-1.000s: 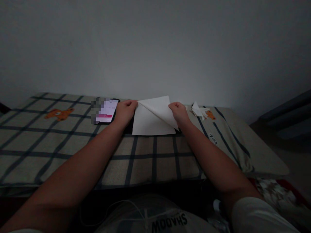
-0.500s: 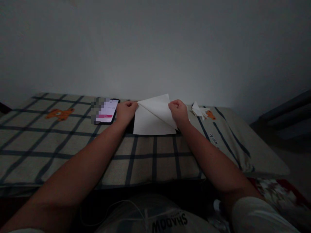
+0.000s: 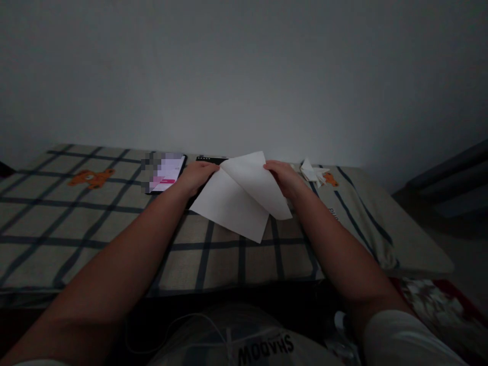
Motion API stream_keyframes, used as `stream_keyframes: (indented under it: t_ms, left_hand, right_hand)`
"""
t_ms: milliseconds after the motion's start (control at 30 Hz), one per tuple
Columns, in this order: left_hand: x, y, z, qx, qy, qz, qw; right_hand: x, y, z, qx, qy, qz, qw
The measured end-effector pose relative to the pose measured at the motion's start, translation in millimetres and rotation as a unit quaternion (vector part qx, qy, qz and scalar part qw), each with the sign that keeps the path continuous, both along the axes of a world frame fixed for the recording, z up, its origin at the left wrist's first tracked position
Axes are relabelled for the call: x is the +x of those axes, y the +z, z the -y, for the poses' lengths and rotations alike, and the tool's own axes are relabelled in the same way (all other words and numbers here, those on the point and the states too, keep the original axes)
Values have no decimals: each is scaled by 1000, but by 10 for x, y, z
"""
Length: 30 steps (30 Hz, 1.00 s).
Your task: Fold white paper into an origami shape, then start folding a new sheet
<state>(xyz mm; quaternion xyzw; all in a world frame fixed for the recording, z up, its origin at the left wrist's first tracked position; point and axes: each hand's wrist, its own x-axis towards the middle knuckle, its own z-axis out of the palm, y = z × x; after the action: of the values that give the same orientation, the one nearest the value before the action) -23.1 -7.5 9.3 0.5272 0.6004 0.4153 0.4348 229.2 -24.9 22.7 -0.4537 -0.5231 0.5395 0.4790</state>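
Note:
A white sheet of paper (image 3: pixel 232 201), with one part bent over the rest along a diagonal, spans the space between my hands. My left hand (image 3: pixel 197 177) pinches its upper left corner between thumb and fingers. On the other side, my right hand (image 3: pixel 284 177) grips the upper right edge of the bent-over part. The sheet's lower corner points toward me over the checked cloth. Beneath the paper lies a flat black object (image 3: pixel 211 160), mostly covered, with its far edge showing.
A phone (image 3: pixel 168 173) with a lit, partly blurred screen lies left of my left hand. A small folded white paper figure (image 3: pixel 314 174) sits to the right. A checked cloth (image 3: pixel 224 264) with orange bear prints covers the table, which meets a grey wall (image 3: pixel 244 76).
The paper has turned, so its lower corner swings toward me past the black object. The bent-over part looks looser and more curved. Both hands keep hold of it.

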Motion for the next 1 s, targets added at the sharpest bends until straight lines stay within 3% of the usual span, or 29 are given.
stream_keyframes:
  t_ms: [100,233,500,633,800,900,1000]
  left_hand:
    - [-14,-42,-25,13,6,-25,1000]
    - [-6,-93,-36,24,25,-67,997]
    - [78,96,107,34,66,-163,984]
    - [80,51,87,29,70,-140,987]
    - [41,-54,21,1,4,-73,997]
    - [0,-25,9,47,-12,-153,987]
    - [-16,54,39,146,-7,-292,945]
  right_hand:
    - [26,-28,-57,-5,-56,51,997]
    - [49,-21,-120,51,-108,139,983]
    - [-46,20,-27,91,-146,173,970]
    - [-61,10,-21,81,-161,192,965]
    - [-60,6,-22,62,-152,189,968]
    - [-68,-11,-20,41,-155,168,973]
    - [-96,-59,-23,8,-162,87,983]
